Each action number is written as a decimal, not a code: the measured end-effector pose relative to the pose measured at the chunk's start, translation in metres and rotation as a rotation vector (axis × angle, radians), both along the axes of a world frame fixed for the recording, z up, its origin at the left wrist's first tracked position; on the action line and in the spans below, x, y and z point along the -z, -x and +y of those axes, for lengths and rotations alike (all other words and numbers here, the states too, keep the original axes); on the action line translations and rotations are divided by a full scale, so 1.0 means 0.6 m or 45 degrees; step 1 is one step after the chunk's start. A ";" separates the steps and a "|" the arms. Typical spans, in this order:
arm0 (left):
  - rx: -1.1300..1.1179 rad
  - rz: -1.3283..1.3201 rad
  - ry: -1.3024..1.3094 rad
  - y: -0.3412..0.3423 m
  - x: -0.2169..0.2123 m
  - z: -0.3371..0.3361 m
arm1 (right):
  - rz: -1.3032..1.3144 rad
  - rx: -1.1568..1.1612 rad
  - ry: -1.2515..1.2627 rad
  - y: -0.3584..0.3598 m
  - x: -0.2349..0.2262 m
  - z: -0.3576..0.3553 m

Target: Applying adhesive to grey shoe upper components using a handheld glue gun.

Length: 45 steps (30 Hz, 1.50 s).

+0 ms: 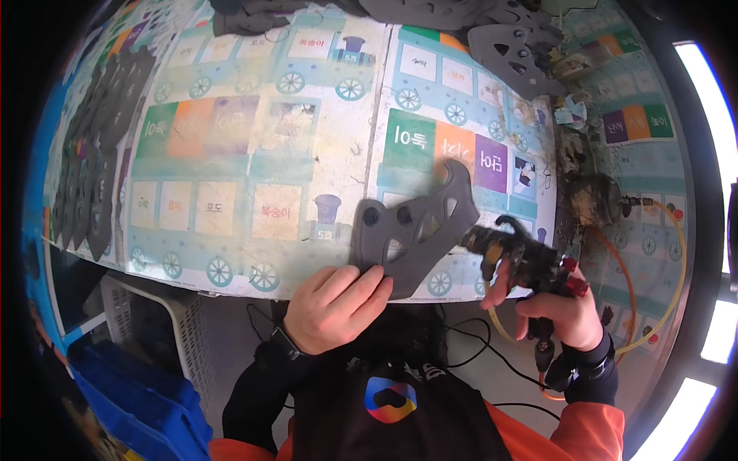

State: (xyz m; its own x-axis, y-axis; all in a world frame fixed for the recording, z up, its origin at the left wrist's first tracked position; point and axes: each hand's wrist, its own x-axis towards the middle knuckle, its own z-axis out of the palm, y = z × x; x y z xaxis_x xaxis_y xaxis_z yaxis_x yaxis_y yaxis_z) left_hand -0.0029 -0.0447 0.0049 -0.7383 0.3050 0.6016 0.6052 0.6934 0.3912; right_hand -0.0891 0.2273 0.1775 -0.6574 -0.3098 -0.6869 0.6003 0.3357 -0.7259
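Left hand: my left hand (332, 306) is curled, fingers bent and pressed onto the lower edge of a flat grey cut-out piece (415, 230), pinning it at the near edge of the table (231, 230).
Grey piece: lies flat on the play mat (254, 131) that covers the table, near its front edge, between my two hands; it has several holes and a hooked tip pointing away from me.
Right hand: my right hand (557, 311) is closed around the handle of a dark spray gun (523, 257), one finger raised against its body; the nozzle points left toward the grey piece and stands just beside its right edge.
Hose: an orange hose (653, 307) loops off to the right below the gun.
Other stock: more dark cut-out pieces (96, 154) lie in a row along the left edge of the table, and further ones (515, 42) at the far end.
Hidden: my left fingertips are tucked under; whether the nozzle touches the piece I cannot tell.
Cut off: the blue bin (131, 399) at lower left runs out of view.
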 end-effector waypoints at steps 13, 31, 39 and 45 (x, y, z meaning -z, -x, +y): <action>0.201 -0.085 -0.120 -0.005 0.031 -0.025 | -0.190 -0.427 -0.137 -0.008 0.052 -0.050; 0.190 -0.090 -0.165 -0.007 0.033 -0.025 | -0.138 -0.403 -0.253 -0.023 0.068 -0.067; 0.186 -0.100 -0.162 -0.007 0.031 -0.024 | -0.138 -0.379 -0.256 -0.017 0.066 -0.058; 0.185 -0.101 -0.156 -0.005 0.032 -0.024 | -0.115 -0.319 -0.254 -0.017 0.065 -0.056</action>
State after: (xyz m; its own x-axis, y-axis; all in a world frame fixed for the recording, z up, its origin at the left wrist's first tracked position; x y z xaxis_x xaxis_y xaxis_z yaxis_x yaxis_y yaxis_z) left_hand 0.0000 -0.0593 -0.0142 -0.7383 0.3399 0.5826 0.6594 0.5456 0.5172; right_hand -0.0790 0.1939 0.1384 -0.5114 -0.3075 -0.8024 0.5399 0.6115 -0.5784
